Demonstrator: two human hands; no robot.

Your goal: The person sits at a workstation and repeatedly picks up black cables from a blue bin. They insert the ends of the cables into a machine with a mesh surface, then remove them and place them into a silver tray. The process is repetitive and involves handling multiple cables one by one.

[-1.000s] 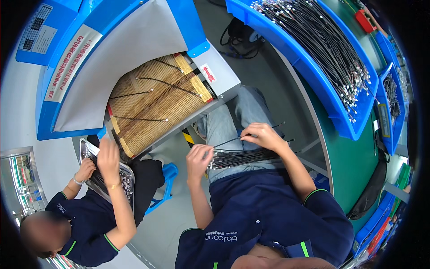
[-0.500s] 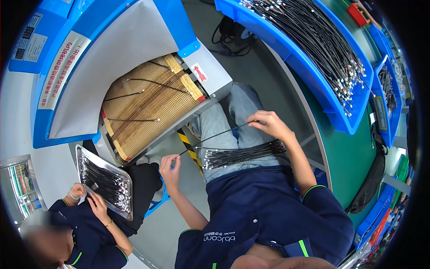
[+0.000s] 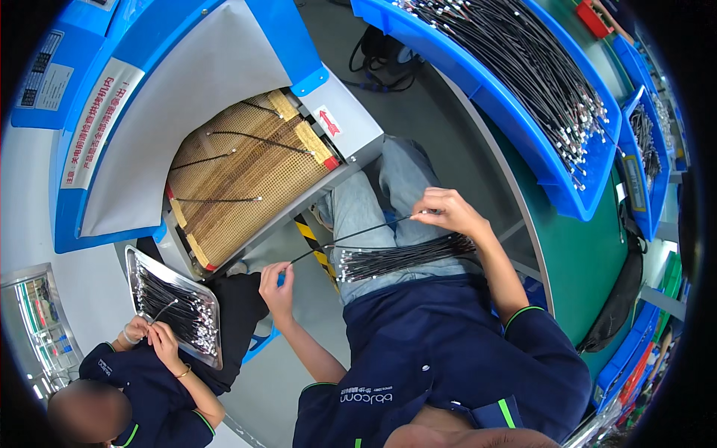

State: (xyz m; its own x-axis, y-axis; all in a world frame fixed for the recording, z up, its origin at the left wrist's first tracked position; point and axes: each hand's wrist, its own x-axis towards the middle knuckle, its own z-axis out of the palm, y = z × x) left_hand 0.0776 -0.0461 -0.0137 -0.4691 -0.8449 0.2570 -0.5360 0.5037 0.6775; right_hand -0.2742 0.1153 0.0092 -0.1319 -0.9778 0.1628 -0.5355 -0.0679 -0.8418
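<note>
A thin black cable (image 3: 349, 237) stretches in front of my lap between both hands, slanting up to the right. My left hand (image 3: 277, 291) pinches its lower end between thumb and fingers. My right hand (image 3: 448, 211) grips the other end, where a small pale connector shows at the fingertips. Just below the held cable, a bundle of similar black cables (image 3: 403, 258) with small white connectors lies across my thighs. The bundle's right end is partly hidden behind my right forearm.
Ahead on the left, a blue machine (image 3: 295, 45) has a brown mesh belt (image 3: 224, 179) carrying several cables. A large blue bin (image 3: 485, 93) full of cables stands on the green table (image 3: 575, 276) at right. A co-worker beside me handles cables over a metal tray (image 3: 216, 340).
My left hand has moved slightly left, and my right hand has shifted a little down and left. The cable stays stretched between them. The co-worker's hands now raise a cable above the tray.
</note>
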